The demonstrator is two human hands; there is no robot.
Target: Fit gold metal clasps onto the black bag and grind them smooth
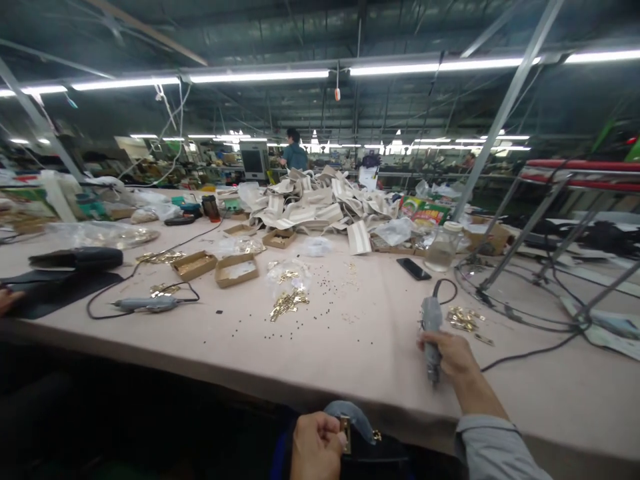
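My right hand (453,357) is wrapped round a grey electric screwdriver (431,317) near the table's front edge, its tip pointing toward me. Below the edge, my left hand (317,443) pinches a small gold metal plate (345,435) between thumb and fingers. The plate lies against a dark bag-like piece (383,453) with a grey-blue curved part (353,413) and a small gold fitting (377,435). Shadow hides much of this piece. A pile of gold hardware (464,319) lies right of the screwdriver.
Gold clasps (289,303), small dark screws and cardboard trays (236,270) cover mid-table. A second screwdriver (147,304) lies left, near another person's hand (7,300). Behind are heaped pale strips (310,200), a phone (414,269), a jar (444,247) and a metal stand (525,233).
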